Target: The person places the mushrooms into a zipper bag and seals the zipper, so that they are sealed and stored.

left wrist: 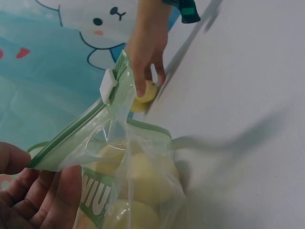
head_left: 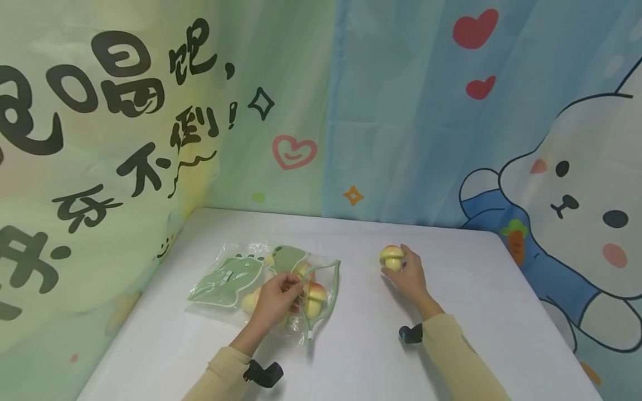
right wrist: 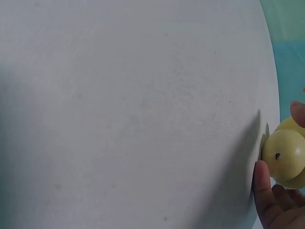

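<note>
Beige sleeves (head_left: 463,362) reach in on the near side of a clear zip bag (head_left: 228,281), printed green, that lies on a white bench (head_left: 361,345) with yellow toy mushrooms (head_left: 315,306) inside. At the bag's right part, the left hand (head_left: 273,299) pinches the edge between thumb and finger at one end of the green zip strip (head_left: 336,284), its other fingers curled. Right of the bag and apart from it, the right hand (head_left: 411,280) is partly closed, thumb and fingers curved around a loose mushroom (head_left: 392,255), cap up, and a printed curtain (head_left: 391,139) hangs behind the bag.
</note>
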The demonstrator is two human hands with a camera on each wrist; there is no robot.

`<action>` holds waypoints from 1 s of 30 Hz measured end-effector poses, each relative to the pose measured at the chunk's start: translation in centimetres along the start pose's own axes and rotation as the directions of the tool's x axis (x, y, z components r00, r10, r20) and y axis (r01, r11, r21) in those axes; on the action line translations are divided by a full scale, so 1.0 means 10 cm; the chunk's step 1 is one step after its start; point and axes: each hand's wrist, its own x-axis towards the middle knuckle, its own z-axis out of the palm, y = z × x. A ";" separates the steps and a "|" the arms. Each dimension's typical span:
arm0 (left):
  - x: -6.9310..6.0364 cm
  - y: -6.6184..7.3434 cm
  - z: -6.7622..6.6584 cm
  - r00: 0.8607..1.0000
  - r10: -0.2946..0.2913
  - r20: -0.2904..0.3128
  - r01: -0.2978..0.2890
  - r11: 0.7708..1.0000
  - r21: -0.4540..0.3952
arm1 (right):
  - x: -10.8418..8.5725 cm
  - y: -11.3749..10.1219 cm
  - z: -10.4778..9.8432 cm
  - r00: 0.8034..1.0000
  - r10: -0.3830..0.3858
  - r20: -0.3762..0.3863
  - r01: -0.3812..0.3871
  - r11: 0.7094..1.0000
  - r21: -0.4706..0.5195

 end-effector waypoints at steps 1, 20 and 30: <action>0.00 0.00 0.00 1.000 -0.002 -0.001 0.002 1.000 -0.002 | 0.01 0.01 0.01 1.000 0.001 0.001 -0.001 1.000 -0.011; -0.02 -0.06 0.01 1.000 0.021 -0.004 -0.021 0.999 -0.031 | -0.13 -0.05 0.08 1.000 0.013 0.017 -0.014 0.999 0.040; -0.02 -0.06 0.00 1.000 0.016 -0.007 -0.017 0.999 -0.040 | -0.41 -0.32 0.25 0.997 -0.080 0.023 0.077 0.992 0.100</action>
